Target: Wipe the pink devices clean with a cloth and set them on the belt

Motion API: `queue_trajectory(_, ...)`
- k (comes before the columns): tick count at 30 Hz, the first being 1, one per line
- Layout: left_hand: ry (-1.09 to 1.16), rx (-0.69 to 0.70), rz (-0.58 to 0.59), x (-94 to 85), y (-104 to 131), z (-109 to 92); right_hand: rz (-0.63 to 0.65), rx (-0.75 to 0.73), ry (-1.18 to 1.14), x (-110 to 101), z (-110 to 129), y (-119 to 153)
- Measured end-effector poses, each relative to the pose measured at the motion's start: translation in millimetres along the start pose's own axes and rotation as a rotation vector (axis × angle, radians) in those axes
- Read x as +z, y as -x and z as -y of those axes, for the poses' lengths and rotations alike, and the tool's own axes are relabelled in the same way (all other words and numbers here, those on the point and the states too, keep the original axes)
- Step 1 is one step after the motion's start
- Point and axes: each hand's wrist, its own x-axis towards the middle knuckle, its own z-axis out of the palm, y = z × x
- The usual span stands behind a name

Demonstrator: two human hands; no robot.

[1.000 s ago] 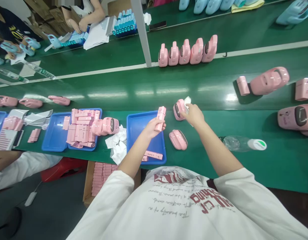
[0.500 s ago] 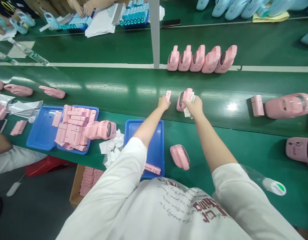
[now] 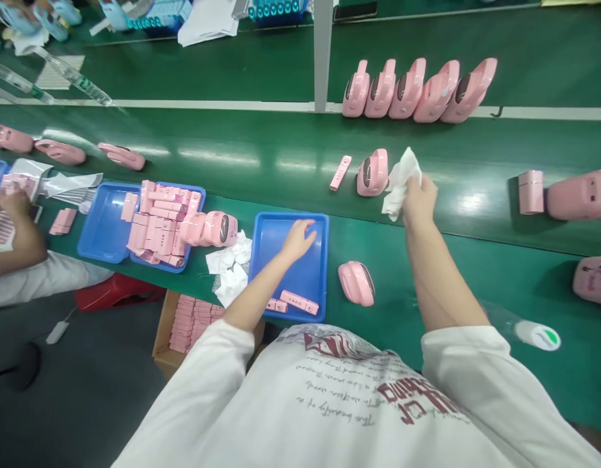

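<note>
My left hand [image 3: 298, 239] hovers above the blue tray [image 3: 323, 260] with its fingers apart and nothing in them. Two pink stick-like pieces [image 3: 300, 302] lie at the tray's near end, one partly behind my forearm. My right hand [image 3: 421, 198] is closed on a crumpled white tissue [image 3: 401, 181]. Just left of the tissue stands a pink handled device [image 3: 373, 173] with a dark oval panel. A slim pink piece with a row of dots [image 3: 340, 173] lies flat to the device's left. Another pink device [image 3: 357, 283] sits right of the tray.
Several pink devices [image 3: 402, 91] stand in a row at the back. Left are a tray heaped with pink pieces [image 3: 158, 227] and crumpled tissues [image 3: 232, 270]. A capped clear bottle [image 3: 538, 335] lies to the right. A co-worker's hand [image 3: 17, 201] is at far left.
My left hand has let go of the slim pink piece and drawn back over the tray. My right hand has left the pink device, moving right with the tissue. The whole view has shifted.
</note>
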Motion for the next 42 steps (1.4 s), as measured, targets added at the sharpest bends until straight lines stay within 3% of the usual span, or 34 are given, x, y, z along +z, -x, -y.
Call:
queue_trajectory(3, 0.025, -0.04, 0.042, 19.9, 77.4, 11.6, -0.103, 0.022, -0.113, -19.4, -7.3, 52.1)
queue_trajectory(6, 0.072, -0.023, 0.121, 60.3, 124.4, 11.0, -0.107, 0.048, -0.156, -28.1, -20.9, 111.9)
queue_trajectory(10, 0.14, 0.006, 0.153, 110.7, 138.2, -2.6, 0.021, 0.077, -0.152, -22.4, -34.2, 182.0)
queue_trajectory(14, 0.149, -0.103, 0.072, 136.9, 128.3, -22.5, 0.065, 0.055, -0.164, -34.9, -24.8, 227.3)
queue_trajectory(16, 0.14, -0.184, 0.028, 144.2, 124.2, -31.0, 0.013, 0.062, -0.168, -63.6, -12.1, 239.6)
queue_trajectory(18, 0.125, -0.219, -0.022, 149.1, 122.0, -35.4, -0.133, 0.081, -0.178, -107.6, 4.1, 246.6)
queue_trajectory(20, 0.112, -0.204, -0.069, 150.6, 121.2, -34.4, -0.405, 0.069, -0.186, -159.0, 21.7, 249.8)
queue_trajectory(23, 0.126, -0.141, -0.056, 143.0, 120.2, -24.8, -0.756, -0.084, -0.039, -225.9, 41.3, 248.4)
queue_trajectory(25, 0.16, -0.076, -0.004, 133.1, 119.4, -17.0, -0.803, -0.12, 0.166, -250.2, 41.5, 243.7)
queue_trajectory(26, 0.177, -0.032, 0.024, 128.2, 119.1, -13.7, -0.733, -0.116, 0.272, -254.6, 36.6, 240.6)
queue_trajectory(28, 0.2, 0.035, 0.064, 122.1, 119.7, -9.4, -0.438, -0.134, 0.405, -248.6, 18.3, 234.0)
queue_trajectory(30, 0.212, 0.026, 0.037, 124.5, 122.4, -7.6, -0.174, -0.273, 0.414, -228.6, -6.8, 228.7)
queue_trajectory(32, 0.227, -0.05, -0.084, 135.6, 126.7, -7.0, -0.078, -0.497, 0.396, -204.6, -32.3, 224.9)
queue_trajectory(34, 0.27, -0.111, -0.235, 151.5, 131.2, -6.3, -0.13, -0.69, 0.398, -185.1, -53.9, 221.2)
queue_trajectory(37, 0.382, -0.121, -0.39, 169.8, 134.3, -4.3, -0.287, -0.823, 0.371, -171.2, -74.9, 211.0)
queue_trajectory(39, 0.43, -0.117, -0.42, 172.0, 133.2, -3.3, -0.377, -0.831, 0.329, -170.3, -81.9, 199.6)
queue_trajectory(42, 0.471, -0.112, -0.383, 161.0, 129.6, -5.7, -0.48, -0.742, 0.248, -176.9, -88.6, 178.9)
